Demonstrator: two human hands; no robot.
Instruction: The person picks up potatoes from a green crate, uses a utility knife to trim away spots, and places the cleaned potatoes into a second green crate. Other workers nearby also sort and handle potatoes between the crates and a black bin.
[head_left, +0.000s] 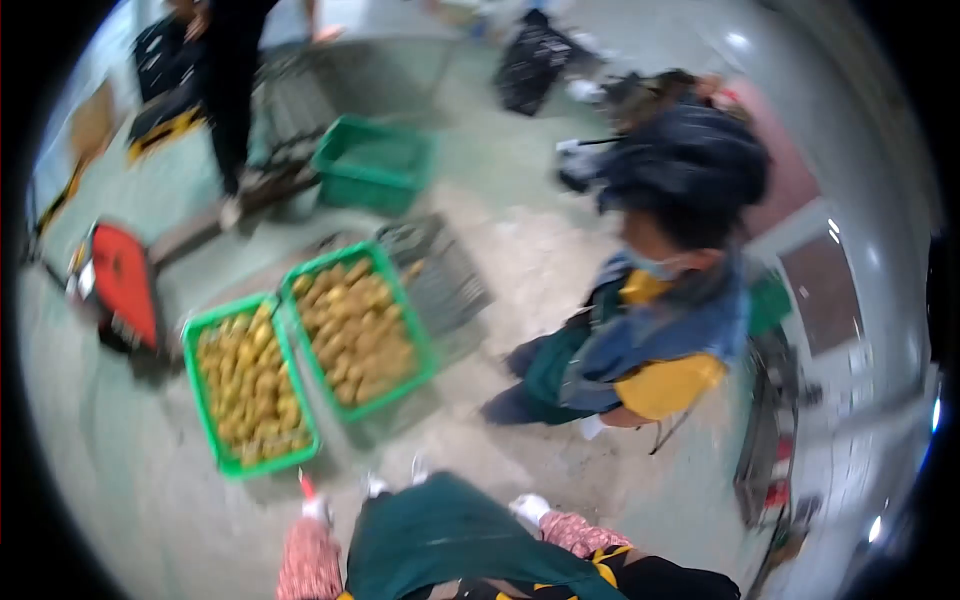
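No work is caught mid-grip: the wearer's hands are not seen in frame, so their state cannot be told; only a green apron (450, 535) and patterned sleeves (310, 560) show at bottom centre. Nearest to the wearer, two green crates (300, 355) filled with yellowish produce, blurred, possibly potatoes, are set side by side, touching, left of centre on the floor (130, 470). The step is judged as a pause between handling moves; any next move would call for a reach down and forward to the nearer crate. A seated co-worker (660, 330) is placed right of centre, an empty crate (375, 160) upper centre, a standing person (230, 80) upper left, a red pallet jack (120, 285) at left. The floor is pale concrete, dusty near centre.
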